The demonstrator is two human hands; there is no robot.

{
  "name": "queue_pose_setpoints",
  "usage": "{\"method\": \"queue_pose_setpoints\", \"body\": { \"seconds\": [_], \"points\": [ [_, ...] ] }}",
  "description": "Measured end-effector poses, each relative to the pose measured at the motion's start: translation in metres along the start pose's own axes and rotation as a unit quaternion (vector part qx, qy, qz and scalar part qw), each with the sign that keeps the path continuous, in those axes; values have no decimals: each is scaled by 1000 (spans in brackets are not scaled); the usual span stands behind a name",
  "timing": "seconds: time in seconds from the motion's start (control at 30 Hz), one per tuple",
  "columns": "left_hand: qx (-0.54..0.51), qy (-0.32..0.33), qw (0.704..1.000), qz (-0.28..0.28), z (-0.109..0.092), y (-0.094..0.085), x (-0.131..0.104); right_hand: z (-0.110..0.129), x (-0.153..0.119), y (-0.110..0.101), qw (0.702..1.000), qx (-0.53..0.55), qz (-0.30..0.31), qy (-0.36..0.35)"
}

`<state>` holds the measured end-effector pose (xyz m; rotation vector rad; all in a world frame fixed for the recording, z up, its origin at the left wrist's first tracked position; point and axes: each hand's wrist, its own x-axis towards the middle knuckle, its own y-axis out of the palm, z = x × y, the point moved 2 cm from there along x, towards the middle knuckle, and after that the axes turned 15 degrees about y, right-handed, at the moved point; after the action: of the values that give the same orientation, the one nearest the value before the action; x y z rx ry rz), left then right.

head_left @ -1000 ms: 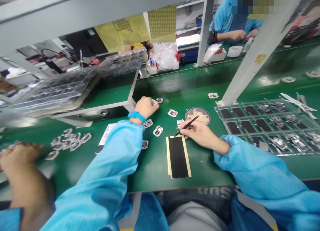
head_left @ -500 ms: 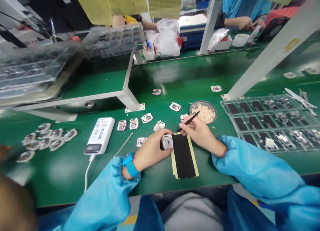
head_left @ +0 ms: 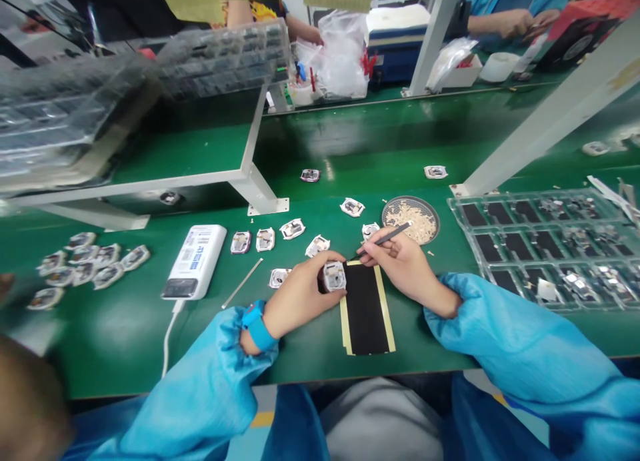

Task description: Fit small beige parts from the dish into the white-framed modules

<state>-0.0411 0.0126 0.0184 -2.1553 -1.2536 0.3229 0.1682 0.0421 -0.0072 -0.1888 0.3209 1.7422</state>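
A small white watch case (head_left: 335, 276) is gripped between the thumb and fingers of my left hand (head_left: 303, 289), its inner side facing up. My right hand (head_left: 397, 264) pinches a pair of dark tweezers (head_left: 387, 238), their tip pointing down and left near the top of the black sheet. That black sheet (head_left: 367, 314) has yellow edges and lies on the table just below both hands. Whether the tweezers hold anything is too small to tell. Beyond my fingers, more white cases (head_left: 317, 246) lie scattered, and a round dish (head_left: 411, 220) holds many small beige pieces.
Left of my hands lie a white power bank (head_left: 195, 261) with a cable, a thin strip (head_left: 243, 284) and a cluster of cases (head_left: 90, 261). A clear compartment tray (head_left: 463, 238) of parts is at the right. Metal shelf legs (head_left: 263, 191) stand behind. Another person's hands (head_left: 520, 22) work across the bench.
The view has shifted slightly. The tweezers have turned in my right hand, their upper end now showing lighter over the dish. My left hand keeps its hold on the watch case.
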Motion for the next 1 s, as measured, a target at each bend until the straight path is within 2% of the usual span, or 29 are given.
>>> {"method": "queue_pose_setpoints", "body": {
  "seconds": [0.3, 0.5, 0.57, 0.8, 1.0],
  "points": [
    [-7, -12, 1000, -13, 1, 2, -1, -7, 2, -1, 994, -86, -31, -55],
    [-32, -16, 999, -19, 4, 3, -1, 1, 1, -2, 1000, -3, 4, 13],
    [-45, -16, 999, -25, 6, 4, -2, 7, -2, -4, 1000, 12, 4, 12],
    [-105, -13, 991, -84, 2, 8, -1, 27, -23, -3, 993, -23, -24, -109],
    [-130, -15, 985, -110, -1, 13, 2, 26, -32, 0, 973, -104, -44, -203]
  ]
}}
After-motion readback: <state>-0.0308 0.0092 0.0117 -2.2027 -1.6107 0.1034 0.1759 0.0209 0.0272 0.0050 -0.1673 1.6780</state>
